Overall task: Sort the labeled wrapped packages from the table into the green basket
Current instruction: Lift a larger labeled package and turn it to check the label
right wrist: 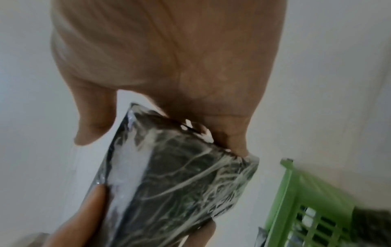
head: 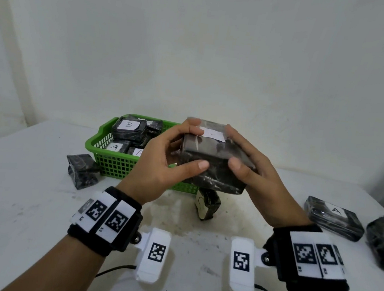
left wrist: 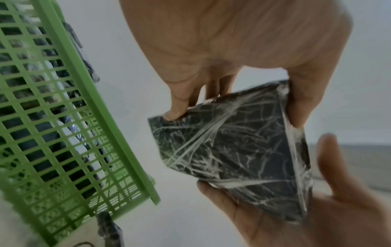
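Now you hold one package (head: 213, 157) in both hands at mid-frame, lifted off the table (head: 24, 198) in front of the basket (head: 117, 165).

Your left hand (head: 160, 165) and right hand (head: 254, 174) each curl round an end of the package, thumbs on its near face and fingers over the far edge; a white label (head: 211, 133) sits on top, its letter unreadable. Behind your left hand, the green basket already contains packages marked B (head: 129, 127) and A (head: 115, 147). One dark package (head: 82, 171) leans at the basket's lower left, a small one (head: 207, 205) stands below your hands, and two more, one marked A (head: 334, 218), lie at the right edge.
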`<state>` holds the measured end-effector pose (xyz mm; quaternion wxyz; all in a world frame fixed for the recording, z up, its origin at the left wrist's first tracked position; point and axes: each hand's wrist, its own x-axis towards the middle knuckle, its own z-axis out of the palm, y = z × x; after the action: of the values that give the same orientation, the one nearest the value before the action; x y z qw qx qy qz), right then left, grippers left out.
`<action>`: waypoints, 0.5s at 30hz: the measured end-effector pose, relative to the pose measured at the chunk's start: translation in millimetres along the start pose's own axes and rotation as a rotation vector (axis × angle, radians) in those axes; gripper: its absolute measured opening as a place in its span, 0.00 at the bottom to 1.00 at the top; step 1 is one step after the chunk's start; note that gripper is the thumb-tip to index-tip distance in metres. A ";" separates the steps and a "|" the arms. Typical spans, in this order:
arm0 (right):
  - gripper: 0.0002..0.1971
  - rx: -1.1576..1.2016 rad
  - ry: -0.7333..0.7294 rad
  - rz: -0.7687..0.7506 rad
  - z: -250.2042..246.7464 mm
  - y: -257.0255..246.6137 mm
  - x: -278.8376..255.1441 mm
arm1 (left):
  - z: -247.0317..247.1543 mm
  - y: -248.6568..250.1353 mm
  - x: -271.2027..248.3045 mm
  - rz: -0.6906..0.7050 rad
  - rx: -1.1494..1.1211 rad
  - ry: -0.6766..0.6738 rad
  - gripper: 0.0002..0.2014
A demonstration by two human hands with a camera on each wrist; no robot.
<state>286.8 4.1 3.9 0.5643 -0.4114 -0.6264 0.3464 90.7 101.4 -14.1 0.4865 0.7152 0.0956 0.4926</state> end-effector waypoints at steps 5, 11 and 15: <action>0.20 0.397 0.189 0.077 17.3 -8.9 5.1 | 10.8 1.5 -4.7 0.124 0.082 -0.018 0.29; 0.18 0.527 0.262 0.412 1.1 -12.5 5.0 | 19.1 4.2 -6.8 0.122 0.108 -0.142 0.38; 0.19 0.427 0.333 0.329 1.2 -7.3 4.4 | 23.2 7.5 -1.0 -0.136 -0.055 -0.015 0.65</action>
<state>284.6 5.1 12.2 0.6689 -0.4305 -0.3636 0.4848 106.2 83.0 -9.7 0.5392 0.6968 0.1269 0.4556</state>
